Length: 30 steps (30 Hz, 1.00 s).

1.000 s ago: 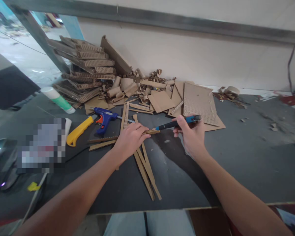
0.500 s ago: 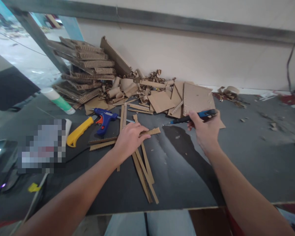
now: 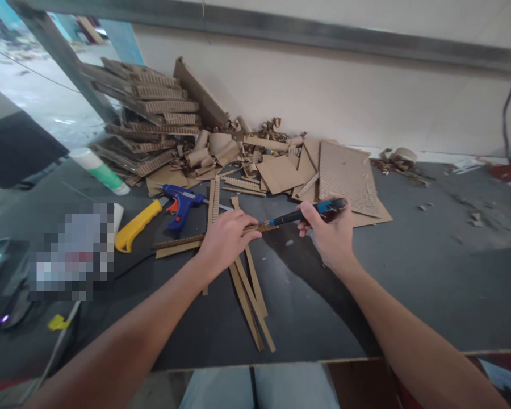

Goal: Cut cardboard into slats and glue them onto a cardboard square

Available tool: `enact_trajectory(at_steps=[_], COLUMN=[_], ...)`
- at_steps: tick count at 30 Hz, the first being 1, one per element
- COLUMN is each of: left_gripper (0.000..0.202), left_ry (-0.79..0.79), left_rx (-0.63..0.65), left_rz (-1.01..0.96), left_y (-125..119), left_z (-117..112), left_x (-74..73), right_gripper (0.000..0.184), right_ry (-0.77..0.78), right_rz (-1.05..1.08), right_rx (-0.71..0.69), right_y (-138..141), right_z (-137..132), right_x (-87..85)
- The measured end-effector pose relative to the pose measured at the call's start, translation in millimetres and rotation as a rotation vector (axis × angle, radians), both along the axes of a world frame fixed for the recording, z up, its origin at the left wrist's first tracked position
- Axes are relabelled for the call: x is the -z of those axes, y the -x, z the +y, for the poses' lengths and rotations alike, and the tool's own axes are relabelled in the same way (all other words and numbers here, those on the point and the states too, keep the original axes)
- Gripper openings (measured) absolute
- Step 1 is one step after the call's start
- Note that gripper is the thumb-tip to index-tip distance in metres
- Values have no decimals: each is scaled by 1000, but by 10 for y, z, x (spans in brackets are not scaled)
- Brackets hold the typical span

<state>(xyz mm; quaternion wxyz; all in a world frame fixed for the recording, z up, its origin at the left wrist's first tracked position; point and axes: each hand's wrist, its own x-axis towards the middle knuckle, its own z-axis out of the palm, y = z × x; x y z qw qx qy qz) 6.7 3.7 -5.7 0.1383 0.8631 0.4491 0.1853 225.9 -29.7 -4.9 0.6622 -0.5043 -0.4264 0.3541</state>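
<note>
My left hand (image 3: 227, 236) rests on the table, its thumb and fingers closed around a short cardboard strip (image 3: 272, 228) whose end sticks out to the right. In my right hand (image 3: 332, 230) is a blue-and-black pen-shaped tool (image 3: 296, 216), gripped like a pen. The tool's tip meets the strip just beyond my left fingertips; its exact kind I cannot make out. Under and below my left hand lie several long cardboard strips (image 3: 250, 301). A blue glue gun (image 3: 181, 207) and a yellow-handled cutter (image 3: 138, 225) lie left of this hand.
Stacked cardboard pieces (image 3: 153, 108) stand at the back left. Cardboard scraps and curls (image 3: 217, 150) and flat sheets (image 3: 349, 176) line the wall. A white-and-green bottle (image 3: 100, 171) lies on the left. A blurred-out object (image 3: 74, 250) sits near the cutter.
My right hand has moved left with the pen-shaped tool, bringing its tip from beside the strip onto it. My left hand stays in nearly the same place.
</note>
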Motion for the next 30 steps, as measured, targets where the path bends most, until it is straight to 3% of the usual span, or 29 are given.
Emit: enact_trajectory(at_steps=[7,13,23,30], left_gripper=[28,28,27,28], left_ry=[52,69,62,83], left_rx=[-4,-13,-12,-44], left_rz=[1,3,13,-1], left_y=[-38,-32,-34,-43], left_z=[-23,-29,-31,-21], left_x=[-31,-43,-29,-35], right_gripper=[50,50,49,52], right_ry=[-1,-51,-30,-22], right_rz=[-69,-121,10,-31], right_rx=[70,235,6,38], right_y=[-290,-537,5,-125], right_z=[64,105,-14,34], right_x=[-84,-119,-41,14])
